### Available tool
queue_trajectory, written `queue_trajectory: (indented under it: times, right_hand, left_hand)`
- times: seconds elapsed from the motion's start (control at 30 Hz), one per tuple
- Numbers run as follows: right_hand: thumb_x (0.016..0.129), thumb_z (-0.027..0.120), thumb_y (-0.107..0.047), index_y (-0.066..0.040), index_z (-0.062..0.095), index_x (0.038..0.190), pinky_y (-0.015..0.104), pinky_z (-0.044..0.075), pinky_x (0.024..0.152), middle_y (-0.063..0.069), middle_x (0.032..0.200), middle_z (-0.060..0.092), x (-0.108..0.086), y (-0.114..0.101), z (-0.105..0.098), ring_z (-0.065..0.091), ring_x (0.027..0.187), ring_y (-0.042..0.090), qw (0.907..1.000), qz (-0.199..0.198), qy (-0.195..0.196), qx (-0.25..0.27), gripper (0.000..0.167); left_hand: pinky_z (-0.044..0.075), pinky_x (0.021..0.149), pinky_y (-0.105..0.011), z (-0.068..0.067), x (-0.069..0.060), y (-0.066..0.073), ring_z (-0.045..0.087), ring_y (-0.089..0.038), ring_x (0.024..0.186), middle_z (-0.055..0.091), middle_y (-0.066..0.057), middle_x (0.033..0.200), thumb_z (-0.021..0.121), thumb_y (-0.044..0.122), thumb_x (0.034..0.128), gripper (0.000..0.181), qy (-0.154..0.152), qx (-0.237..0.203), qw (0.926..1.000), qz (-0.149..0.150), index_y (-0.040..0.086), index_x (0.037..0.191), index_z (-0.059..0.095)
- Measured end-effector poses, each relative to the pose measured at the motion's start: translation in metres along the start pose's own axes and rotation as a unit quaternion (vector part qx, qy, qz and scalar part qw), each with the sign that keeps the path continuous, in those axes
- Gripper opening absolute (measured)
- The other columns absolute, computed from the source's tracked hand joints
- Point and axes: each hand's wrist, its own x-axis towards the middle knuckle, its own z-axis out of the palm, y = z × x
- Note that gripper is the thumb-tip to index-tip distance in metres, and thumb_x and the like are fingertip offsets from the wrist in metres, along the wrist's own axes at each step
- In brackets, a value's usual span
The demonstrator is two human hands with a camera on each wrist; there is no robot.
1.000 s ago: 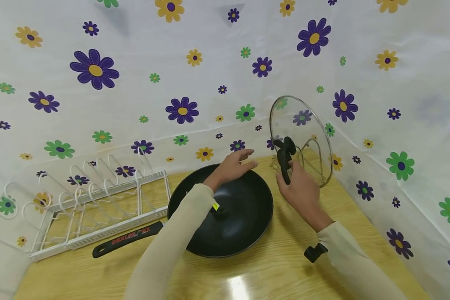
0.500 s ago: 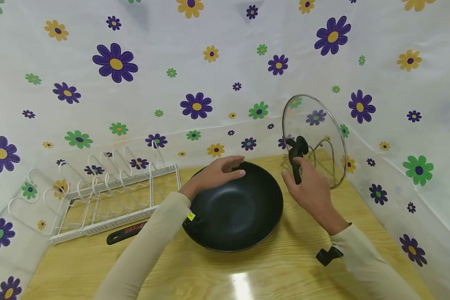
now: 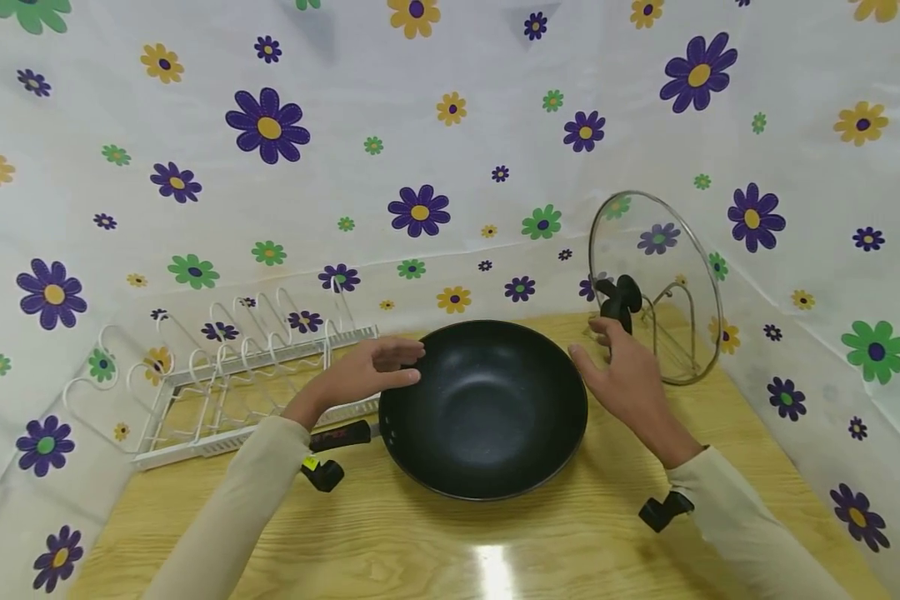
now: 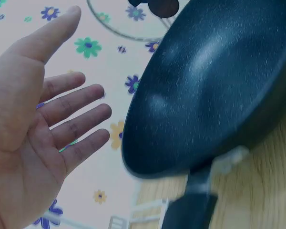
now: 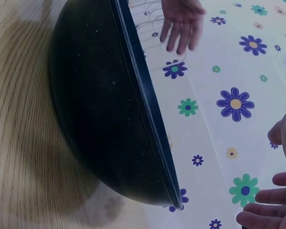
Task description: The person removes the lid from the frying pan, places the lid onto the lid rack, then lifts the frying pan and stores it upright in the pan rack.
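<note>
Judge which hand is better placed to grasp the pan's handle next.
Probably the left hand: empty, close to the handle; the right hand is across the pan from it, near the lid.

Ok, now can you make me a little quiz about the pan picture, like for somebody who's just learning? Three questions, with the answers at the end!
1. Count: how many hands, out of the left hand and the right hand, are gripping the pan?

2. Choose: in the head view, where is the white rack?
A) left of the pan
B) right of the pan
C) inside the pan

3. True or false: the glass lid stands on its edge, off the pan.

Key:
1. Zero; the wrist views show both hands apart from the pan.
2. A
3. True
</note>
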Motion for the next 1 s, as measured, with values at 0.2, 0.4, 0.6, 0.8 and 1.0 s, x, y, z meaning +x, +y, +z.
queue_trajectory:
  times: [0.2,0.4,0.6,0.8,1.0]
  right_hand:
    - [0.101,0.064,-0.037,-0.001,0.050,0.144,0.058,0.054,0.093,0.022,0.140,0.059,0.007,0.003,0.008,0.062,0.121,0.040,0.9994,-0.020,-0.022,0.015,0.058]
    - [0.102,0.063,-0.036,-0.001,0.048,0.146,0.058,0.054,0.094,0.023,0.145,0.056,0.011,0.006,0.013,0.060,0.125,0.042,0.9985,-0.023,-0.042,0.025,0.058]
    - [0.103,0.061,-0.036,-0.001,0.045,0.150,0.059,0.052,0.098,0.025,0.150,0.050,0.010,0.013,0.017,0.057,0.128,0.045,0.9957,-0.006,-0.074,0.055,0.061]
    - [0.104,0.057,-0.045,-0.003,0.041,0.154,0.059,0.047,0.104,0.023,0.155,0.044,0.008,0.018,0.021,0.051,0.135,0.046,0.9916,0.017,-0.103,0.076,0.067]
    - [0.104,0.057,-0.046,-0.004,0.037,0.156,0.060,0.044,0.107,0.022,0.158,0.040,0.008,0.018,0.031,0.047,0.138,0.046,0.9898,0.031,-0.113,0.080,0.070]
  left_hand:
    - [0.047,0.108,-0.053,-0.012,-0.034,-0.019,0.058,-0.034,0.132,0.060,-0.012,0.144,0.073,0.034,0.0963,0.052,0.022,-0.007,0.9997,-0.003,0.018,0.144,0.057]
    - [0.049,0.106,-0.053,-0.016,-0.066,-0.035,0.060,-0.032,0.129,0.061,-0.011,0.142,0.074,0.033,0.0954,0.053,0.049,0.001,0.9985,-0.025,0.015,0.143,0.059]
    - [0.048,0.105,-0.055,-0.015,-0.082,-0.046,0.059,-0.037,0.129,0.062,-0.013,0.141,0.075,0.028,0.0952,0.054,0.062,-0.011,0.9976,-0.030,0.008,0.143,0.058]
    - [0.054,0.099,-0.049,-0.012,-0.092,-0.057,0.064,-0.036,0.123,0.061,-0.016,0.141,0.073,0.029,0.0968,0.052,0.056,-0.018,0.9970,-0.051,0.010,0.143,0.057]
    - [0.055,0.098,-0.045,-0.010,-0.099,-0.066,0.065,-0.028,0.121,0.063,-0.017,0.138,0.073,0.035,0.0963,0.056,0.028,-0.008,0.9961,-0.083,0.010,0.144,0.057]
